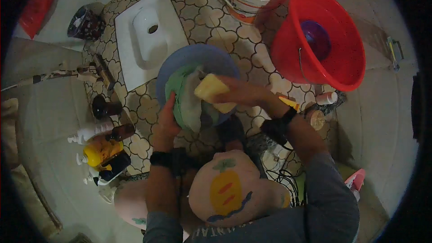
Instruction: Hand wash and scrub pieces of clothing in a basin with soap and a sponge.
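My left hand (168, 119) grips the near left side of a green and whitish soft item (183, 96), perhaps a cap or folded cloth; its kind is not clear. It is held over a round blue-grey basin (204, 53) on the tiled floor. In my right hand (237, 91) is a pale yellow block (210, 87), soap or sponge, its fingers wrapped round it. The block lies against the item's right side or just above it; contact is not plain. Both wrists wear black bands. Much of the basin's inside is hidden by the item and my hands.
A white squat toilet (173, 31) lies beyond the basin. At right stands a red bucket (283, 54) holding a purple bowl (317, 40); behind is a white bucket (243, 4). Several bottles, including a yellow pump bottle (101, 153), line the left wall.
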A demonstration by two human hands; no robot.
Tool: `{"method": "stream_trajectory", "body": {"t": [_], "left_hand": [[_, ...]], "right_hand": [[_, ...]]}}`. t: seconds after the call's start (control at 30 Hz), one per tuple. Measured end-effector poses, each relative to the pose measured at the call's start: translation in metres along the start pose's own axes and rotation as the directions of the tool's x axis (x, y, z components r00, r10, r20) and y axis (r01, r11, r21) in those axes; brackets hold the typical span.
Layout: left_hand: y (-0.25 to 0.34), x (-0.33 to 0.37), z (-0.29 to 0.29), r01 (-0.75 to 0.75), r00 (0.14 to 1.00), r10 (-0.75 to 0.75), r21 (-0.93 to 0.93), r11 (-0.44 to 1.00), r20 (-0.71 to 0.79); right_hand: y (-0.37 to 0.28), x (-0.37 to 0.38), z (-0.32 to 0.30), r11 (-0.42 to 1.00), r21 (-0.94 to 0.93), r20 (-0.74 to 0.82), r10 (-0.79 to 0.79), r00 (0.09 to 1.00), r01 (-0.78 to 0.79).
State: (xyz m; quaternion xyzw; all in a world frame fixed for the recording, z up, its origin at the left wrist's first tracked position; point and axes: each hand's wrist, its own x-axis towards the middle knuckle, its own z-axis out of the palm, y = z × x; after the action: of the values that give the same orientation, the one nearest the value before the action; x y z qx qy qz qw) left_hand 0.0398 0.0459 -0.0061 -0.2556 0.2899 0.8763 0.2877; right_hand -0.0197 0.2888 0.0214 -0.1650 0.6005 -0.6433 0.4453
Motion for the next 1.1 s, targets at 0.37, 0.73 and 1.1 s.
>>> {"method": "stream_trajectory", "body": {"t": [0.37,0.73,1.1], "left_hand": [[-0.008,-0.002,0.003,-0.008,1.000,0.006,-0.074,0.997,-0.020],[-0.004,0.004,-0.012,-0.006,0.997,0.003,-0.041,0.999,-0.083],[0.016,-0.013,0.030,-0.245,0.950,0.269,-0.151,0.958,0.159]], "right_hand": [[0.022,0.052,0.089,0.688,-0.720,-0.415,-0.315,0.853,-0.096],[0.048,0.121,0.000,0.977,0.042,-0.338,0.209,0.918,-0.207],[-0.007,0.085,0.088,0.875,-0.483,-0.576,-0.347,0.740,0.035]]}}
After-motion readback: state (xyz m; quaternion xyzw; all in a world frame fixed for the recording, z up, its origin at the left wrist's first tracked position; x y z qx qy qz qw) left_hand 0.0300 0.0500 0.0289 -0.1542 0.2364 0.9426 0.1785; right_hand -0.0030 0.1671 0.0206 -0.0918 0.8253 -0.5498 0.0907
